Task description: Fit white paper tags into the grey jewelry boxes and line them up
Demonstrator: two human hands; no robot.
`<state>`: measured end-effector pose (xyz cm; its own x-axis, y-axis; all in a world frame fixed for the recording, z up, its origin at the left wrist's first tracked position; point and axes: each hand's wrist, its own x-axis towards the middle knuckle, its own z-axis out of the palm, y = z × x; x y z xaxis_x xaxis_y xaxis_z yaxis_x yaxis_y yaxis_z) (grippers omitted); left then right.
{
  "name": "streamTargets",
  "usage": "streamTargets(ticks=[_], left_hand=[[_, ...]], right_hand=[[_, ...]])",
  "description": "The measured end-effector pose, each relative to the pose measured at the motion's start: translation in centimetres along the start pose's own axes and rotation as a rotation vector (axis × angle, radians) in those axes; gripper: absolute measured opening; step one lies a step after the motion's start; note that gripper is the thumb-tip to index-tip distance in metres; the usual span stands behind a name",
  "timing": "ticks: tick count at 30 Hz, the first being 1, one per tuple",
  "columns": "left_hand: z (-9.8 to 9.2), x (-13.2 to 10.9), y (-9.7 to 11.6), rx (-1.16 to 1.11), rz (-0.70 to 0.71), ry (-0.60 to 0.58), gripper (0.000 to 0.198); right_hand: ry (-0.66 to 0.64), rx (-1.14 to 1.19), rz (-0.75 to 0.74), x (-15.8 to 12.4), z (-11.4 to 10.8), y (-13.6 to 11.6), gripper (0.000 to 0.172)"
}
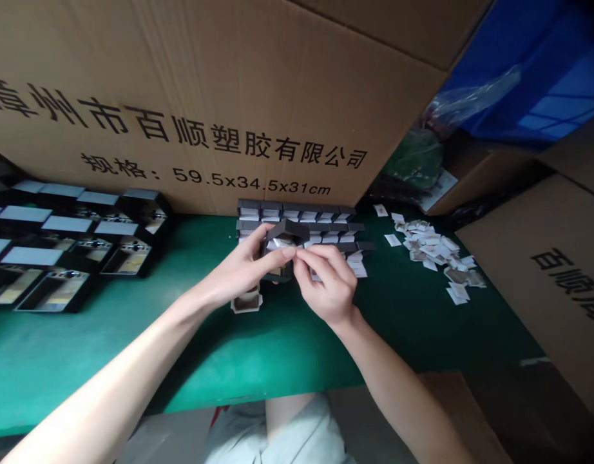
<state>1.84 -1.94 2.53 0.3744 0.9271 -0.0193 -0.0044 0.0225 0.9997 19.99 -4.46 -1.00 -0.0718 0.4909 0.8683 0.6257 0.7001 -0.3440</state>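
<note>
My left hand (243,267) is wrapped round a small dark hinged box (288,229), its lid raised and something whitish showing inside. At the box's near right edge, the fingertips of my right hand (328,280) are pinched together close to my left thumb. Whatever they hold, if anything, is too small to make out. Just below my left hand lies a small pale-rimmed insert (246,301) with a brownish middle. Behind the hands stand rows of small dark boxes (301,211) with white inside, partly hidden by the fingers.
Larger black cases (53,290) with pale tops stand in rows at the left of the green table (191,361). Small white pieces (430,245) lie heaped at the right. A big printed carton (220,84) rises behind; another carton (543,258) borders the right.
</note>
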Motion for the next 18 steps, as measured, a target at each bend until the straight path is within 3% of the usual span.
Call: streamTargets(ticks=[10, 18], left_hand=[[-0.1, 0.07, 0.07, 0.0, 0.02, -0.001, 0.039], [0.27, 0.04, 0.36, -0.09, 0.01, -0.057, 0.046]], right_hand=[[0.007, 0.073, 0.036, -0.08, -0.02, -0.29, 0.033], [0.021, 0.088, 0.096, 0.37, -0.06, -0.6, 0.041]])
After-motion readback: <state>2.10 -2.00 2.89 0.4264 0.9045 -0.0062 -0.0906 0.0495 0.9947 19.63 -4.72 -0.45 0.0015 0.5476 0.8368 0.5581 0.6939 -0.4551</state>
